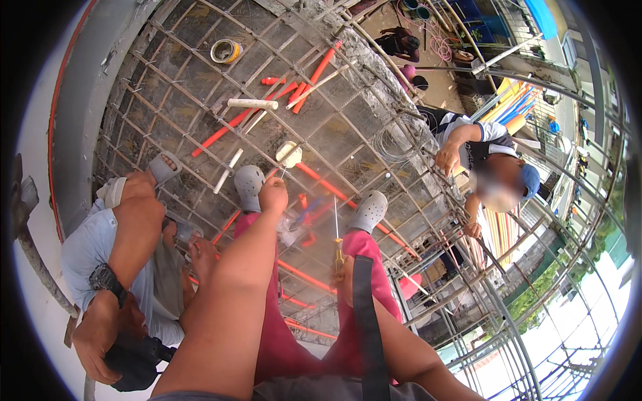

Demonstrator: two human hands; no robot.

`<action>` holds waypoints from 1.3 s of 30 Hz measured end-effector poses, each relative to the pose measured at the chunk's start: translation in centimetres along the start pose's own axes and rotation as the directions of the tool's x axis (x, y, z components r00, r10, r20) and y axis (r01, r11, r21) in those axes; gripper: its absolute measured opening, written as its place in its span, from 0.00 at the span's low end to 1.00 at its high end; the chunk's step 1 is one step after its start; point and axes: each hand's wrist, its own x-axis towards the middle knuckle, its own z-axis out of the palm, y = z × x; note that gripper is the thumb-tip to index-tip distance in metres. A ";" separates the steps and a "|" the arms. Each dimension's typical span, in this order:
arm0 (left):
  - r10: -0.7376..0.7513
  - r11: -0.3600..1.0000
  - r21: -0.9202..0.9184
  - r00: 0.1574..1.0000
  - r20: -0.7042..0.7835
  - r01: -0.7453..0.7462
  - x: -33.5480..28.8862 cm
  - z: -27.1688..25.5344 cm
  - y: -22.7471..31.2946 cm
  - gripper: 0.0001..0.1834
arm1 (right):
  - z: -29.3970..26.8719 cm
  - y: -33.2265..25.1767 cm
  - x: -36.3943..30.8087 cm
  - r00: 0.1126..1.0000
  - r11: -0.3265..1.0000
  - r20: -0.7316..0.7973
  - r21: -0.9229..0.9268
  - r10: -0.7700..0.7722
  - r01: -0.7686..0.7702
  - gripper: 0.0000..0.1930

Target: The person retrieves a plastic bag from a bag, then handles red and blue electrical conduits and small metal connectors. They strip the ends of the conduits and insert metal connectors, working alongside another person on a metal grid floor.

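My right hand (346, 273) grips the yellow handle of a screwdriver (336, 220), its thin shaft pointing away from me. My left hand (273, 196) is closed, fingers pinched by a thin wire (283, 172) that stands out from them. Just beyond that hand lies a round cream-white piece (289, 154) at the end of an orange pipe (328, 186). Between my hands, a clear plastic bag (289, 230) rests among orange fittings. Beneath everything runs a grid of steel bars (194, 100), with my grey clogs (370, 212) on it.
Orange and white pipes (253, 104) and an open can (226, 51) lie on the grid. One person crouches close at left (114, 267); another in a blue cap (501, 167) leans in at right beside coiled wire (403, 138). Bamboo scaffolding (481, 281) stands along the right.
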 end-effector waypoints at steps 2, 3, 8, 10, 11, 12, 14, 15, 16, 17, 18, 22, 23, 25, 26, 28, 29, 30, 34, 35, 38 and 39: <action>-0.001 0.999 0.048 1.000 0.027 -0.001 1.5 -1.4 -0.7 0.15 | 2.6 2.0 2.0 0.998 0.999 -0.058 0.014 0.029 -0.029 0.09; 0.020 0.999 0.041 1.000 0.021 -0.020 2.2 -2.0 -0.9 0.15 | 3.9 2.6 2.7 1.000 1.000 -0.004 -0.021 0.001 -0.001 0.10; -0.015 1.000 0.022 0.999 0.036 0.014 4.3 -3.7 -1.7 0.14 | 8.7 2.7 4.3 0.996 0.980 0.038 -0.182 -0.075 0.081 0.12; 0.000 1.000 0.025 1.000 0.016 0.000 4.8 -3.8 -1.9 0.14 | 9.1 2.1 4.9 0.980 0.929 0.084 -0.315 -0.179 0.196 0.12; -0.007 1.000 0.026 1.000 0.011 0.006 5.0 -3.8 -1.9 0.14 | 8.9 1.8 5.4 0.956 0.851 0.123 -0.436 -0.266 0.293 0.11; -0.002 0.999 0.035 1.000 0.016 0.001 5.3 -3.7 -1.9 0.14 | 8.5 1.3 5.8 0.944 0.811 0.165 -0.483 -0.286 0.331 0.11; -0.021 0.999 0.025 0.999 0.042 0.020 5.5 -3.2 -1.7 0.14 | 7.1 0.0 6.7 0.969 0.948 0.173 -0.236 -0.176 0.215 0.10; -0.031 0.999 0.022 0.998 0.059 0.030 5.7 -3.1 -1.7 0.14 | 6.4 -0.5 6.9 0.976 0.993 0.196 -0.061 -0.091 0.104 0.10; -0.027 0.999 0.041 0.998 0.056 0.025 5.8 -2.8 -1.7 0.14 | 6.0 -1.0 7.2 0.999 0.998 0.039 -0.058 -0.007 0.010 0.10; -0.025 0.998 0.054 0.998 0.059 0.021 6.0 -2.4 -1.7 0.14 | 5.7 -1.6 7.4 1.000 0.994 0.014 -0.103 -0.016 0.017 0.10; -0.022 0.998 0.067 0.998 0.061 0.018 6.2 -1.9 -1.7 0.14 | 5.3 -2.1 7.1 0.994 0.970 -0.052 -0.229 -0.096 0.082 0.10; 0.023 0.997 0.065 0.997 0.079 -0.028 7.2 1.4 -2.3 0.14 | 4.3 -5.0 6.9 0.948 0.791 -0.163 -0.599 -0.272 0.124 0.10; 0.037 0.996 0.074 0.996 0.078 -0.043 7.6 2.5 -2.5 0.14 | 4.0 -5.5 7.2 0.944 0.739 -0.153 -0.662 -0.294 0.123 0.11; 0.035 0.995 0.088 0.995 0.099 -0.043 8.7 4.7 -2.8 0.15 | 3.3 -6.0 8.3 0.933 0.678 -0.128 -0.721 -0.335 0.145 0.14; 0.059 0.992 0.104 0.994 0.092 -0.068 9.0 5.8 -3.0 0.15 | 2.8 -6.0 9.2 0.949 0.747 -0.170 -0.658 -0.266 0.091 0.14; 0.086 0.988 0.119 0.992 0.092 -0.097 10.0 7.7 -3.3 0.15 | 1.8 -5.4 11.6 0.965 0.861 -0.243 -0.507 -0.098 -0.041 0.14; 0.094 0.987 0.124 0.991 0.090 -0.104 10.4 8.5 -3.4 0.15 | 1.1 -4.9 12.8 0.966 0.833 -0.217 -0.554 -0.143 -0.001 0.14; 0.096 0.986 0.125 0.991 0.089 -0.106 10.9 9.2 -3.5 0.15 | 0.5 -4.3 14.1 0.964 0.800 -0.188 -0.598 -0.187 0.039 0.13; 0.159 0.973 0.164 0.987 0.027 -0.161 11.9 11.3 -3.8 0.14 | -1.7 -1.9 18.9 0.963 0.816 -0.170 -0.574 -0.207 0.075 0.15; 0.176 0.972 0.156 0.984 0.000 -0.173 11.9 11.6 -4.0 0.14 | -2.0 -1.6 19.9 0.960 0.770 -0.171 -0.635 -0.221 0.064 0.18; 0.154 0.965 0.218 0.988 -0.025 -0.145 11.5 12.7 -4.9 0.15 | -1.9 -1.4 22.1 0.951 0.640 -0.159 -0.767 -0.266 0.051 0.25; 0.153 0.961 0.241 0.987 -0.042 -0.138 11.5 12.9 -5.2 0.15 | -1.6 -1.5 22.5 0.948 0.614 -0.146 -0.787 -0.282 0.061 0.27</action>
